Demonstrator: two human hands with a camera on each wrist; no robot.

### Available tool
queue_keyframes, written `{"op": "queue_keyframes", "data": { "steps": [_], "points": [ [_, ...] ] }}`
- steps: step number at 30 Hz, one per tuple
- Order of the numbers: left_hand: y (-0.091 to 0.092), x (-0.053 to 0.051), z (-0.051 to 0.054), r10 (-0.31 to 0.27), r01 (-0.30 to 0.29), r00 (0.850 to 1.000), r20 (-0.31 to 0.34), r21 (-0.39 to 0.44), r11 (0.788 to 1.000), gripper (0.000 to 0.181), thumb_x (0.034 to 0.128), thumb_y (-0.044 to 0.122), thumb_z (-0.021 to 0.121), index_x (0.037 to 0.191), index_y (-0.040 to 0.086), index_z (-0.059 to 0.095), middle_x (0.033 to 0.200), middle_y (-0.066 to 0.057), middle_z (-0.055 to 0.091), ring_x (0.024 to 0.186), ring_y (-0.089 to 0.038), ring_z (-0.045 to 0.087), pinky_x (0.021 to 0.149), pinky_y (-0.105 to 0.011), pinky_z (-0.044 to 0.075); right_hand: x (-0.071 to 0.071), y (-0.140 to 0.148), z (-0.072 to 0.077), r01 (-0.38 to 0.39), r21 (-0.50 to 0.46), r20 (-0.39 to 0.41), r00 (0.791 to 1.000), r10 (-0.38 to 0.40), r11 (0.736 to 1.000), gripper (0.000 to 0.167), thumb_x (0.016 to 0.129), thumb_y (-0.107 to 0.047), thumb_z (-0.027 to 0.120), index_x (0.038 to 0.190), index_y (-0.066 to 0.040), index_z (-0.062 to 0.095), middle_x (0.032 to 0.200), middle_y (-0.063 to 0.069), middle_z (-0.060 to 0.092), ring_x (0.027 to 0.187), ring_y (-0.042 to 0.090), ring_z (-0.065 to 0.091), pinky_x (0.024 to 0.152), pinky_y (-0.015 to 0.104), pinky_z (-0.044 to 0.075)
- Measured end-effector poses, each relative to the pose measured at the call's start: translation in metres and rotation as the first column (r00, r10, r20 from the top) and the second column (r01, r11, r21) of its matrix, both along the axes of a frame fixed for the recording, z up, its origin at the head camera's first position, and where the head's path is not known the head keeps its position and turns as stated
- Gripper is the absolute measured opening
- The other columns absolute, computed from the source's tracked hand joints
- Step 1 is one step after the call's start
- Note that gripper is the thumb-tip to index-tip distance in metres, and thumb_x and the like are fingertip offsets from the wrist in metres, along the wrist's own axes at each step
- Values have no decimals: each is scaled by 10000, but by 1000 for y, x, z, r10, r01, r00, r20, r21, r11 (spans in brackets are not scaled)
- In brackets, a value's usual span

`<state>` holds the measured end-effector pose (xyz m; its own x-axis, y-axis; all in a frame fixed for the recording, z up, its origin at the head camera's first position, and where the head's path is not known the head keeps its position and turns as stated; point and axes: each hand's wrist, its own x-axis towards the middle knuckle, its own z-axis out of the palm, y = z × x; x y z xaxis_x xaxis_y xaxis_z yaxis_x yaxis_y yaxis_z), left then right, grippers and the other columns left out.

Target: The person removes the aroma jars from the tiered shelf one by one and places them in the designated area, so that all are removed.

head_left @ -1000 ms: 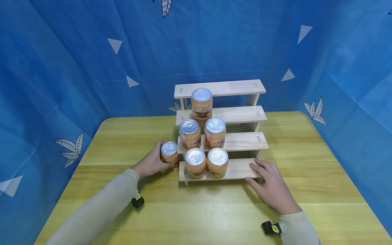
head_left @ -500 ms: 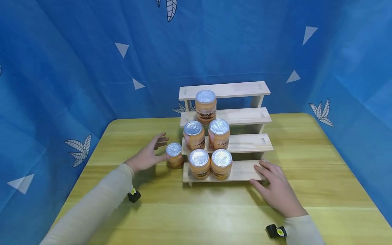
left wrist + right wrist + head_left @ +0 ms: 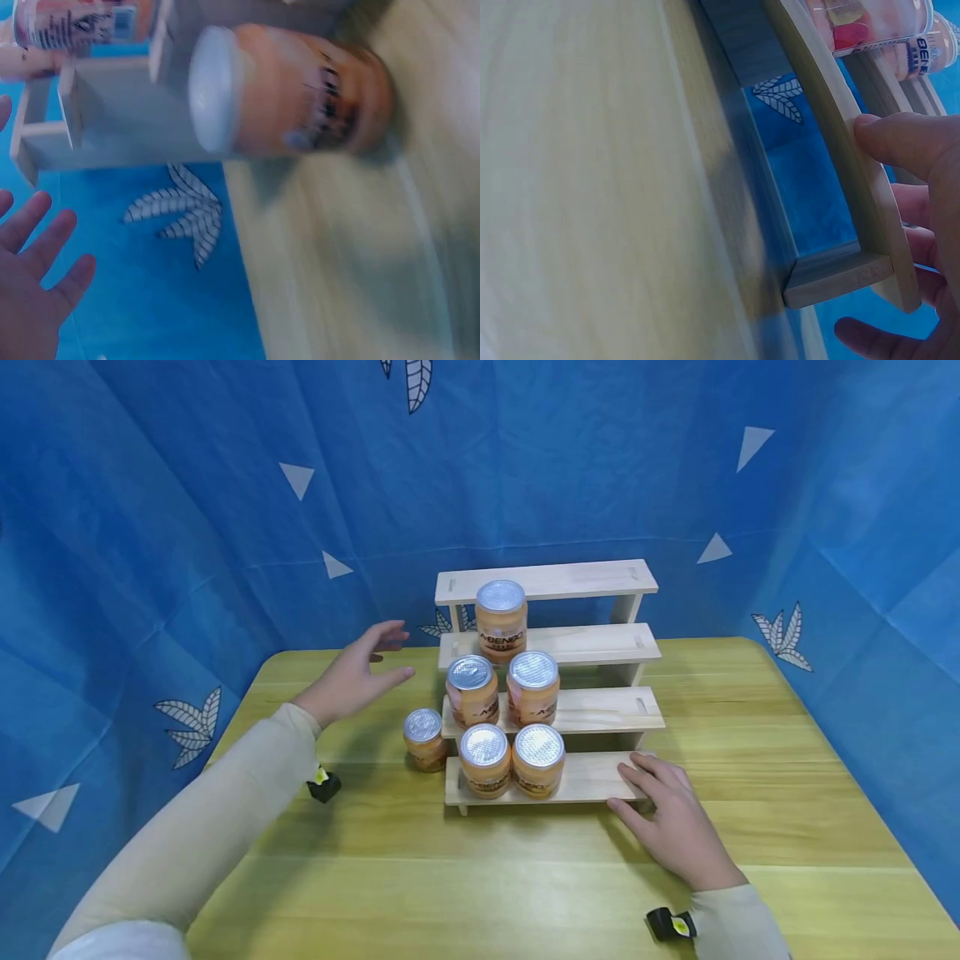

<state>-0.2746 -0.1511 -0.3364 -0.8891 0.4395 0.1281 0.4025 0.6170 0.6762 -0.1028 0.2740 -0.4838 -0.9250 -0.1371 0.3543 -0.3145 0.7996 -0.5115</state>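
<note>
The left hand (image 3: 352,675) hovers with fingers released and spread, apart from the silver-lidded orange jar (image 3: 427,752) standing on the wooden table (image 3: 525,877) just left of the four-tier wooden rack (image 3: 555,578). The right hand (image 3: 671,822) grasps the bottom shelf's (image 3: 592,776) right end between thumb and fingers. Five similar jars (image 3: 538,772) occupy the lower three tiers.
</note>
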Motion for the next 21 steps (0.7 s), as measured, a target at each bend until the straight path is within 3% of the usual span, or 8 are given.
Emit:
{"op": "queue_keyframes", "data": {
  "steps": [5, 9, 16, 21],
  "points": [
    [21, -6, 7, -39, 39, 999, 22, 30, 999, 768, 973, 406, 672, 1582, 163, 273, 1519, -56, 459, 1376, -276, 461, 1122, -507, 365, -3, -1, -3, -10, -4, 3, 1000, 10, 1000, 577, 887, -327, 794, 1333, 1, 632, 1463, 197, 493, 1318, 396, 408, 1011, 627, 399],
    [31, -7, 12, -38, 37, 999, 27, 55, 998, 760, 977, 361, 676, 1585, 155, 269, 1508, -40, 463, 1362, -267, 476, 1121, -486, 376, -5, -3, -3, -21, -9, -1, 1000, 21, 1000, 573, 886, -314, 796, 1335, 0, 631, 1464, 199, 493, 1323, 394, 408, 1015, 619, 401],
    [42, -12, 22, -37, 35, 998, 46, 42, 999, 762, 978, 365, 671, 1593, 216, 246, 1507, -17, 449, 1352, -249, 479, 1104, -468, 402, -7, -3, -1, -29, -6, -4, 1000, 29, 1000, 568, 890, -314, 791, 1335, 1, 631, 1467, 193, 490, 1324, 384, 405, 1015, 611, 405],
    [58, -18, 27, -73, 71, 995, 70, 27, 997, 800, 962, 429, 675, 1599, 242, 229, 1505, -12, 435, 1346, -227, 471, 1088, -458, 416, -3, 0, -2, -16, -13, -11, 1000, 16, 1000, 559, 894, -313, 786, 1326, 7, 634, 1452, 184, 501, 1323, 384, 406, 1015, 610, 404]
  ]
}}
